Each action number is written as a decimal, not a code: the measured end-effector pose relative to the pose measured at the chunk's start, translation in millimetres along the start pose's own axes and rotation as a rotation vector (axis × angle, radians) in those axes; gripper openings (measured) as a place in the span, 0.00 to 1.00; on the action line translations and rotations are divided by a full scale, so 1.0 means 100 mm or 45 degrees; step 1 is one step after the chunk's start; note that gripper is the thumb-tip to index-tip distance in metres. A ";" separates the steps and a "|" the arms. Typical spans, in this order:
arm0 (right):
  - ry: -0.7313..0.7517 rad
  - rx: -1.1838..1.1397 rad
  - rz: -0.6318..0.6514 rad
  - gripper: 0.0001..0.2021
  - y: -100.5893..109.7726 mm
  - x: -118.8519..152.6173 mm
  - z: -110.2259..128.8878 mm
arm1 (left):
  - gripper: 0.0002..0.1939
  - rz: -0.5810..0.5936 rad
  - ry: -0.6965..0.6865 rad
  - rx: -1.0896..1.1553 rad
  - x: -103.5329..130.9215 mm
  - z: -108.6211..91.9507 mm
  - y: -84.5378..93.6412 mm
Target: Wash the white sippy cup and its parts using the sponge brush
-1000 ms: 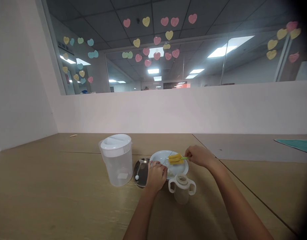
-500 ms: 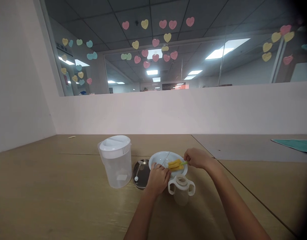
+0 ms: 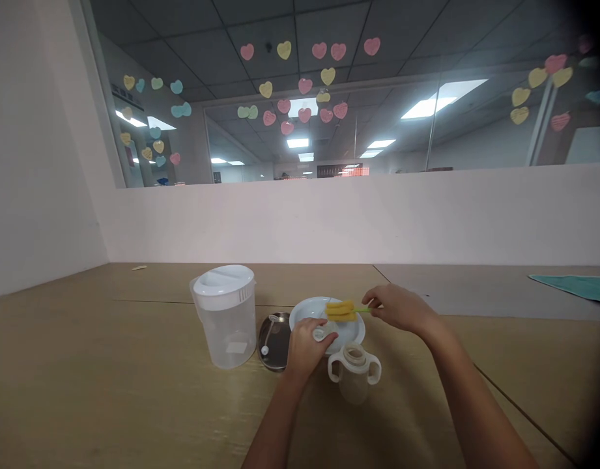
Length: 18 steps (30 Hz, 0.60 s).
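Observation:
Pinched by its thin green handle, a yellow sponge brush is held in my right hand, its head over the white bowl. My left hand is closed around a small translucent white round piece above the bowl's near-left side. The piece's exact kind is unclear, as fingers cover part of it. Brush and piece are apart. Just in front of the bowl stands a two-handled baby cup, upright with its top uncovered.
Left of the bowl, a round steel tray carries a straw with a white weighted end. A clear pitcher with a white lid stands beside it. A teal cloth lies far right, and a low wall borders the table.
The brush has risen slightly and come away from my left hand. My left hand has turned, so the small round piece now shows between thumb and fingers.

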State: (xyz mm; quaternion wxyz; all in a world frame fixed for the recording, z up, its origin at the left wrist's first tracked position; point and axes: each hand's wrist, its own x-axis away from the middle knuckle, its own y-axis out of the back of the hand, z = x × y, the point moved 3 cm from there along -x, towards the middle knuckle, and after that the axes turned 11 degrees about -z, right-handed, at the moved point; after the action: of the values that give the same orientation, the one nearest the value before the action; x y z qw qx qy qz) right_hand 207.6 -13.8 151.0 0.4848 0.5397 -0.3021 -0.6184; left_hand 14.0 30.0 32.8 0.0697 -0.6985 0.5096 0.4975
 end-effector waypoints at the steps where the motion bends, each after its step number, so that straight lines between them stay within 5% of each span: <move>1: 0.015 -0.010 -0.038 0.15 0.04 0.02 0.01 | 0.14 -0.061 0.008 0.038 -0.01 0.00 0.02; 9: 0.226 -0.114 -0.132 0.14 0.21 0.20 0.27 | 0.13 -0.604 0.168 0.201 -0.01 0.11 0.14; 13: 0.188 -0.034 -0.111 0.13 0.16 0.16 0.28 | 0.15 -0.617 0.183 0.294 0.00 0.11 0.14; 18: 0.031 0.124 -0.291 0.15 0.19 0.13 0.26 | 0.13 -0.562 0.224 0.286 0.01 0.08 0.13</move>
State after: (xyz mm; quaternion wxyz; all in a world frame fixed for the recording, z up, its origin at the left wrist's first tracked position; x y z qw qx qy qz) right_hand 189.0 -36.2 169.6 0.3879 0.6010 -0.2624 -0.6477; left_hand -1.1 27.8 34.0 0.2091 -0.8211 0.4012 0.3479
